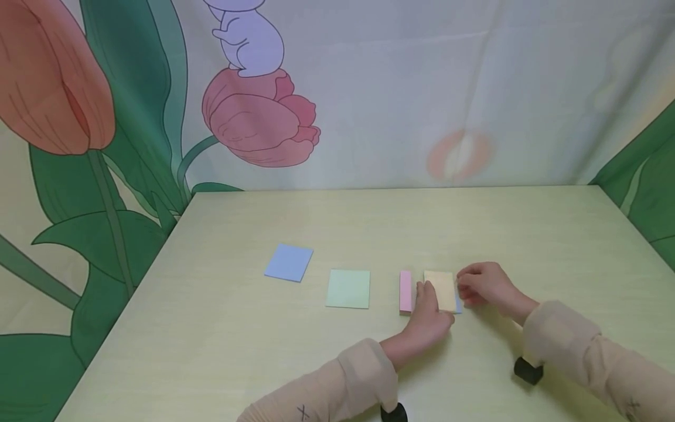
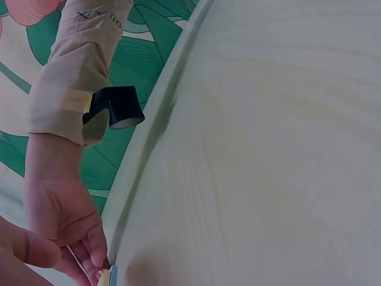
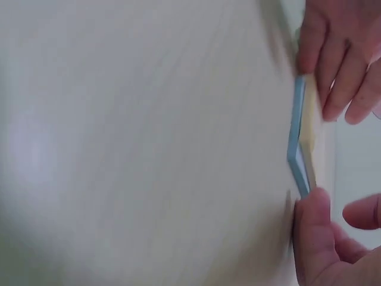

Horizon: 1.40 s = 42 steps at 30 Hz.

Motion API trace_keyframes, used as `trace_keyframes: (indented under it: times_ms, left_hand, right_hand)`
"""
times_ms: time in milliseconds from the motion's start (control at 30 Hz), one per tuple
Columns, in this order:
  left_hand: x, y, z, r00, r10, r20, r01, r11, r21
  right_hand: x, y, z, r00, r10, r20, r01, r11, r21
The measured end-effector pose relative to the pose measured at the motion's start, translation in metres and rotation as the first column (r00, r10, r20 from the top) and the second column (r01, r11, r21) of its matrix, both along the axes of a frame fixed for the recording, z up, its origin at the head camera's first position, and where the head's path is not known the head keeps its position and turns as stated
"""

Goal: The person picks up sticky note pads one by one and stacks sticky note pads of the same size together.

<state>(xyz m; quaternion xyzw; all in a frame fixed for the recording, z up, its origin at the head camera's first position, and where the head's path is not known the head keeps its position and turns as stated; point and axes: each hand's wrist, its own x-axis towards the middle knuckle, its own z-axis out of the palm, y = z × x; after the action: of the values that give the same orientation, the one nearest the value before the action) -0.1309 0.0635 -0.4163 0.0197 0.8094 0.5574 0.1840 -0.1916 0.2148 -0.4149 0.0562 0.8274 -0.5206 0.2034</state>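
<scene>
A square yellow sticky note pad [image 1: 442, 287] lies over a blue pad [image 1: 458, 304], whose edge shows along its right side. My left hand [image 1: 426, 319] grips the yellow pad from the left and near sides. My right hand [image 1: 487, 287], fingers curled, pinches the pads' right edge near the far corner. In the right wrist view, its thumb and fingertips meet at the end of the blue pad [image 3: 294, 128] and the yellow pad [image 3: 308, 113], with a narrow gap between the two layers. A narrow pink pad [image 1: 405, 291] sits just left of my left fingers.
A green square pad [image 1: 348, 289] and, farther left and back, a tilted blue square pad [image 1: 289, 262] lie on the pale table [image 1: 237, 328]. Behind the table hangs a curtain [image 1: 379, 99] printed with flowers.
</scene>
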Motion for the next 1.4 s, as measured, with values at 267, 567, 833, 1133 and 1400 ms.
trace_keyframes:
  times_ms: [267, 567, 833, 1133, 1400]
  left_hand:
    - [-0.002, 0.003, -0.001, 1.000, 0.014, 0.012, -0.014, 1.000, 0.025]
    - [-0.002, 0.005, 0.001, 1.000, 0.008, 0.029, -0.010, 0.998, 0.058]
    - [-0.005, 0.006, 0.000, 1.000, 0.003, 0.019, -0.005, 0.994, 0.105]
    - [-0.009, 0.010, -0.001, 0.999, 0.008, 0.047, -0.012, 0.997, 0.082]
    - [-0.011, 0.016, -0.001, 0.999, 0.008, 0.044, -0.012, 0.995, 0.094]
  right_hand:
    - [0.003, -0.001, 0.002, 0.994, -0.052, 0.092, 0.060, 0.994, -0.089]
    - [0.004, 0.000, 0.004, 0.994, -0.061, 0.095, 0.069, 0.995, -0.077]
    - [0.005, 0.007, 0.004, 0.993, -0.075, 0.091, 0.080, 0.995, -0.056]
    - [0.003, 0.015, 0.002, 0.991, -0.092, 0.093, 0.095, 0.995, -0.032]
    - [0.004, 0.020, 0.002, 0.992, -0.094, 0.087, 0.095, 0.995, -0.007]
